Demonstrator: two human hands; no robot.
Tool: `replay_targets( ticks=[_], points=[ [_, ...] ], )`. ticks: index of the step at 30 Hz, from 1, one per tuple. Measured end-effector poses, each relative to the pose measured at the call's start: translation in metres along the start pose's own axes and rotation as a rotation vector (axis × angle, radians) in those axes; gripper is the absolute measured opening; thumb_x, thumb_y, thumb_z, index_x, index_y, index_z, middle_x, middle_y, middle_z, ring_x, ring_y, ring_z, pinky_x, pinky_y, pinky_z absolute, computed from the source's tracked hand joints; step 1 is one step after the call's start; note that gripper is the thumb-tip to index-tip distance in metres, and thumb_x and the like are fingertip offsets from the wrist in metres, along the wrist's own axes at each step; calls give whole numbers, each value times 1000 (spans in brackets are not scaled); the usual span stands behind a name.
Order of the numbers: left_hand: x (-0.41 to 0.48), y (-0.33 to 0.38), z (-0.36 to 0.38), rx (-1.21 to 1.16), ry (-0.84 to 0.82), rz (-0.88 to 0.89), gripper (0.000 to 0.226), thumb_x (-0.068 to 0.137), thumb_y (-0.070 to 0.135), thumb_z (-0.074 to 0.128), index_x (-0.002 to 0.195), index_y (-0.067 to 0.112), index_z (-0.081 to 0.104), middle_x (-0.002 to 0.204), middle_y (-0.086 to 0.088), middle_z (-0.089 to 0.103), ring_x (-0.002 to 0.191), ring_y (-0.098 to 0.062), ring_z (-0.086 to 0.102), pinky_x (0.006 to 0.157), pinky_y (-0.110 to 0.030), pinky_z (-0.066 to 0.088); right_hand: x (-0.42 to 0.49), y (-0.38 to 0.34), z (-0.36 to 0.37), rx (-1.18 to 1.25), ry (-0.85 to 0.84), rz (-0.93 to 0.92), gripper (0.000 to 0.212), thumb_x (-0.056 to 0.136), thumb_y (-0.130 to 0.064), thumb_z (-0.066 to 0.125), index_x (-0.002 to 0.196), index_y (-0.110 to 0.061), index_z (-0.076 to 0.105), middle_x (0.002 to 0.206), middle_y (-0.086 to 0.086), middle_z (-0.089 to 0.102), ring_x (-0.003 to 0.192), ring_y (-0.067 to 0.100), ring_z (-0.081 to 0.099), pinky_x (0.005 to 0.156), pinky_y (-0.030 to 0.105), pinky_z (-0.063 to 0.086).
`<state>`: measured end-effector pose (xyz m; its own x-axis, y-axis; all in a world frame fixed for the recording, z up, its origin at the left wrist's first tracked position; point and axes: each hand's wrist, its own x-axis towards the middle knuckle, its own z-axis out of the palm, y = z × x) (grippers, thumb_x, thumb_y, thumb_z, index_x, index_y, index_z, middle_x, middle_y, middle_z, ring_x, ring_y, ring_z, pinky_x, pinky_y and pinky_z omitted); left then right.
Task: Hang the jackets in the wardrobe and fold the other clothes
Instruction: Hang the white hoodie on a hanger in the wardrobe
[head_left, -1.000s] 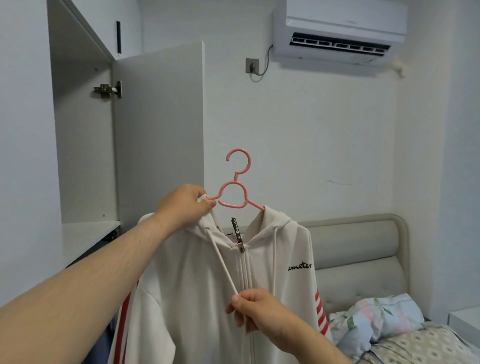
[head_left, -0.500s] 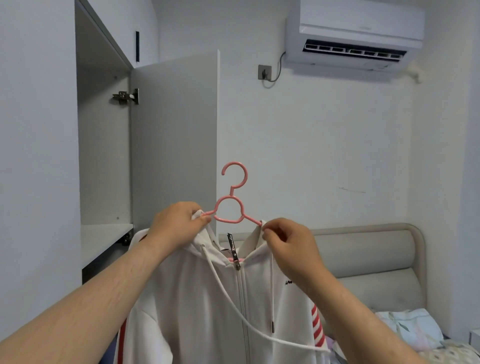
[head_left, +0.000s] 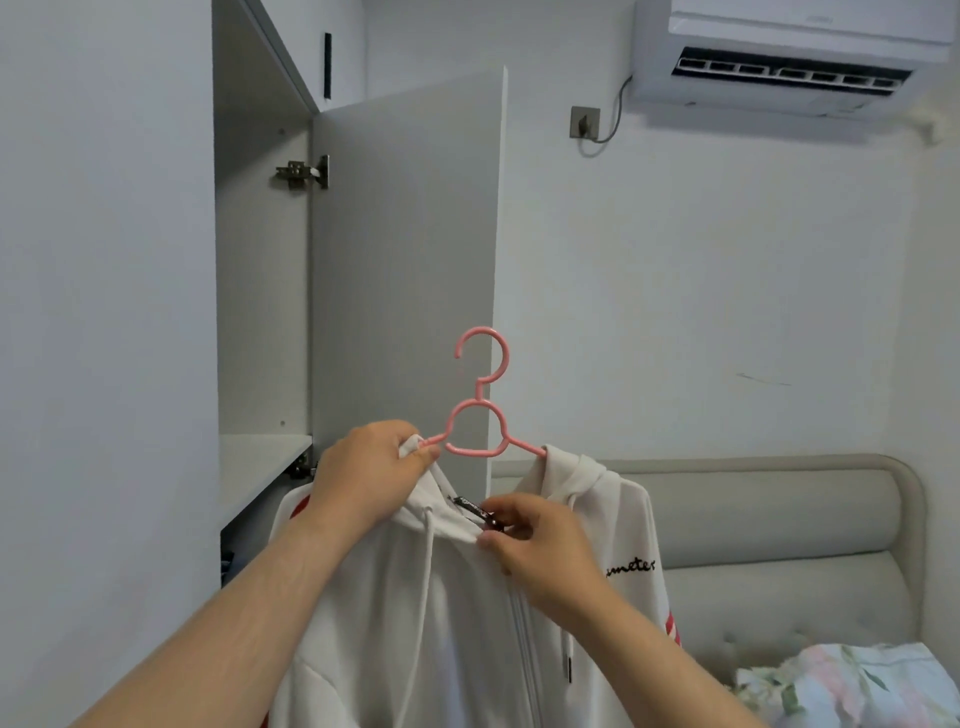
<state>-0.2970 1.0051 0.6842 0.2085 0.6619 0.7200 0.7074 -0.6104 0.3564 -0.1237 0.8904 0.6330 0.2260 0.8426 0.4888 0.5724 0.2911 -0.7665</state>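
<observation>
White zip hoodie jacket (head_left: 457, 623) hangs on a pink plastic hanger (head_left: 480, 415), held up in mid-air in front of you, just beside the open wardrobe door (head_left: 405, 260). Hook of the hanger is free, touching nothing. Jacket has black script on its chest and red stripes on the sleeve (head_left: 672, 626); a white drawstring (head_left: 427, 571) hangs down from the collar.

Your left hand (head_left: 369, 475) is closed around the left arm of the hanger together with a bunch of the hood fabric, carrying the weight. Your right hand (head_left: 540, 540) is at the collar, thumb and fingers pinched narrow on the dark zipper pull (head_left: 475, 512) at the top of the zip.

Wardrobe (head_left: 260, 286) is open at left: pale shelf (head_left: 260, 467) inside, metal hinge (head_left: 304, 171) on the door, something dark below the shelf, too hidden to tell. Behind the jacket, grey padded headboard (head_left: 779, 514) of the bed; floral bedding (head_left: 841, 686) at the lower right corner. Air conditioner (head_left: 789, 57) on the wall top right, wall socket (head_left: 584, 122) with a cable just beside it.
</observation>
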Motion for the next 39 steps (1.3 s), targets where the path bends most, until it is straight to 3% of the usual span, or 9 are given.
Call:
replay_targets(
  ticks=[2, 7, 10, 12, 14, 17, 27, 31, 39],
  points=[
    [3, -13, 0, 2, 9, -26, 39, 87, 52, 59, 66, 20, 53, 60, 6, 56, 61, -10, 52, 51, -27, 30, -1, 3, 6, 268, -55, 78, 24, 79, -2, 72, 85, -25, 76, 79, -3, 75, 58, 4, 60, 52, 17, 46],
    [2, -38, 6, 12, -18, -62, 38, 87, 53, 60, 68, 20, 56, 60, 5, 58, 62, -13, 55, 54, -27, 35, 0, 4, 1, 346, -277, 49, 26, 69, -11, 51, 68, -14, 76, 90, 13, 76, 59, 4, 62, 44, 22, 35],
    [-3, -44, 13, 14, -19, -51, 38, 86, 53, 60, 66, 21, 54, 59, 5, 57, 62, -11, 54, 53, -27, 32, 26, 4, -6, 62, 120, -131, 20, 74, -20, 55, 66, -16, 73, 64, -5, 66, 59, 11, 53, 56, 25, 41],
    [-6, -47, 15, 15, -29, -37, 37, 86, 52, 60, 66, 22, 54, 60, 6, 57, 62, -10, 54, 52, -28, 30, 46, 2, -7, -379, 227, -316, 8, 83, -26, 64, 83, -22, 71, 85, -15, 62, 82, 9, 52, 76, 28, 42],
    [-9, -51, 16, 14, -22, -25, 36, 86, 52, 60, 66, 22, 54, 59, 6, 56, 61, -10, 53, 51, -27, 30, 64, 5, -7, -596, -48, -265, 14, 89, -37, 62, 96, -25, 66, 98, -18, 57, 95, 10, 51, 83, 28, 41],
    [-16, -62, 18, 0, 28, -45, 34, 87, 48, 61, 67, 21, 54, 61, 6, 55, 61, -10, 52, 52, -28, 35, 87, 18, -1, -635, -292, -45, 27, 92, -44, 57, 81, -20, 62, 74, -5, 60, 78, 20, 58, 65, 31, 41],
    [-39, -118, 67, -173, 212, -252, 18, 78, 31, 77, 68, 29, 61, 69, 16, 59, 74, -6, 53, 64, -33, 45, 132, 83, 43, -483, -270, -37, 36, 80, -51, 72, 65, -23, 55, 60, -6, 54, 53, 7, 44, 53, 31, 32],
    [-39, -153, 104, -151, 260, -306, 18, 76, 30, 77, 69, 30, 61, 70, 15, 59, 76, -6, 50, 64, -30, 42, 151, 117, 69, -429, -255, -111, 23, 77, -52, 74, 76, -37, 57, 72, -17, 60, 62, 6, 52, 50, 27, 33],
    [-36, -223, 167, 33, 403, -321, 24, 77, 43, 62, 69, 21, 67, 68, 5, 62, 70, -26, 56, 69, -42, 44, 189, 172, 141, -294, -370, -54, 22, 76, -45, 77, 75, -28, 63, 70, -11, 63, 68, 7, 58, 66, 36, 49]
  ],
)
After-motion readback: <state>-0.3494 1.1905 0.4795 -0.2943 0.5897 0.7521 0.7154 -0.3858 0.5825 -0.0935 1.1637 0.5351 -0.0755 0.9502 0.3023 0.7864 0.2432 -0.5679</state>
